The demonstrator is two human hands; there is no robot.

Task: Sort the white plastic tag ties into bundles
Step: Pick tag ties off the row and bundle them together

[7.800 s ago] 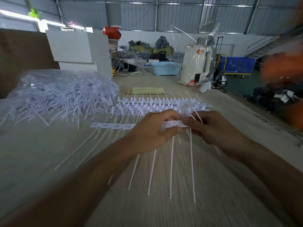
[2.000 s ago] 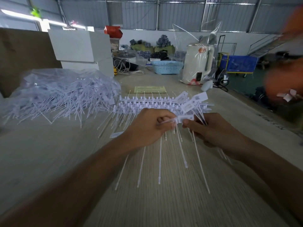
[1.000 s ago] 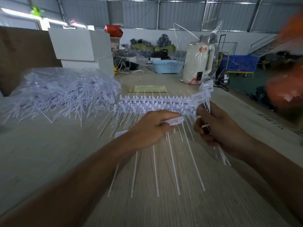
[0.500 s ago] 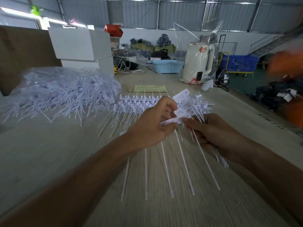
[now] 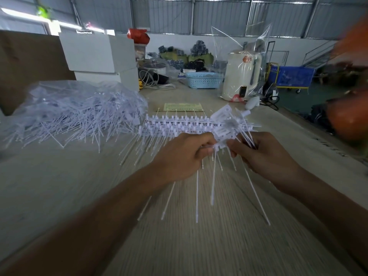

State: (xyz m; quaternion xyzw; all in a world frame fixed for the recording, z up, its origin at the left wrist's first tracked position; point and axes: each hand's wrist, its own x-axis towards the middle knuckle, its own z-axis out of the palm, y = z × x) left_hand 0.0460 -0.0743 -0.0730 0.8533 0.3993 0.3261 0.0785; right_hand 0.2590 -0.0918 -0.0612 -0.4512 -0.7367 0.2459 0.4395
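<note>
We hold a strip of white ties (image 5: pixel 218 145) between both hands above the wooden table (image 5: pixel 59 186). Our left hand (image 5: pixel 183 158) is clenched around the strip's left part, so most of the strip inside the fist is hidden and only the thin tails hanging below it show. Our right hand (image 5: pixel 266 154) pinches the strip's right end with thumb and fingertip, and the same hand also grips a loose bundle (image 5: pixel 227 124) of ties whose flat tag heads fan up above the knuckles; motion blur softens those heads, and we cannot count them. Just behind the hands lie rows (image 5: pixel 179 124) of tie strips flat on the table, partly covered by our hands and the bundle. Left of them sits a big heap (image 5: pixel 75 112) of loose ties in clear plastic, its left edge cut off. A small yellow-green slip (image 5: pixel 183 106) lies beyond the rows; its print is unreadable. Farther back stand white boxes (image 5: pixel 99 56), a blue basket (image 5: pixel 203 80) and a bagged kettle (image 5: pixel 241 74). Blurred orange shapes at the right edge cannot be made out.
</note>
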